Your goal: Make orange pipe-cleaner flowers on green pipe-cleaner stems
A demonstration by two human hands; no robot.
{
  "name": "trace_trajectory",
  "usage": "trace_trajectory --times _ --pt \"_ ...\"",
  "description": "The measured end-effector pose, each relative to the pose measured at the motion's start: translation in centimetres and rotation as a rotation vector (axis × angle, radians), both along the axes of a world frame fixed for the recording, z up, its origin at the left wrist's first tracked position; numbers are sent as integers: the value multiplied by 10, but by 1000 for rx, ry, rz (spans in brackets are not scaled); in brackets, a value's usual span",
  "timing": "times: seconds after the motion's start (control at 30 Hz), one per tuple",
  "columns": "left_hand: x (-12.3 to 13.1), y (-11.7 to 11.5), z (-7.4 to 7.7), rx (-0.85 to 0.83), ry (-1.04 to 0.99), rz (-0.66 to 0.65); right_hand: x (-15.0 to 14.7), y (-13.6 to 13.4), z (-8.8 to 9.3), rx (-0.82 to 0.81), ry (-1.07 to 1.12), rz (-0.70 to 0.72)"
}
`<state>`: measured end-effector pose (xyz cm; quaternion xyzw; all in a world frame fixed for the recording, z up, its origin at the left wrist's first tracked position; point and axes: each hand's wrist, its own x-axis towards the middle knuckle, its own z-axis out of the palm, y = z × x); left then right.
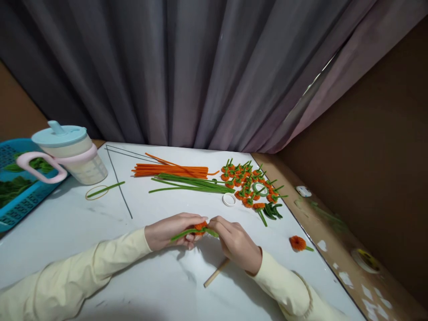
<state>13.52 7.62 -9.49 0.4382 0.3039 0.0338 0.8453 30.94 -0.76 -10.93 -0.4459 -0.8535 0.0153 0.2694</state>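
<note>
Between the thumb and fingers of my left hand (166, 230) is a small orange pipe-cleaner flower (201, 226). A green pipe cleaner (183, 234) crosses just below the flower's head, and its other end reaches my right hand (239, 244). The fingers of that hand are pinched on this green end, close to the flower. Under my right hand a wooden stick (216, 273) shows; its upper end is hidden, so whether it is held or lies on the table I cannot tell. A single finished-looking orange flower (297, 243) lies at the right.
Orange pipe cleaners (170, 170) and green pipe cleaners (190, 183) lie in bundles behind my hands. Several small orange flowers (247, 202) cluster at back right, by a white ring (229, 199) and dark green pieces (273, 211). A lidded cup (85, 162) and blue basket (31, 203) stand left.
</note>
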Motion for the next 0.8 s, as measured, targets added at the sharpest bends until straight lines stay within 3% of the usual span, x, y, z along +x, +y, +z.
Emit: trace_trajectory --times 0.37,0.43,0.57,0.7,0.8 --pt "-1 -13 13 594 54 22 -8 5 9 -244 407 -62" --pt "-2 -15 12 656 56 14 -9 6 13 -419 531 -121" --pt "-2 -17 12 850 110 -8 -8 10 21 -957 842 -239" --pt "-4 -21 12 1090 112 -61 -2 14 23 -1195 904 -168" --pt "-6 -25 12 1178 29 -103 3 17 22 -1337 943 -95"
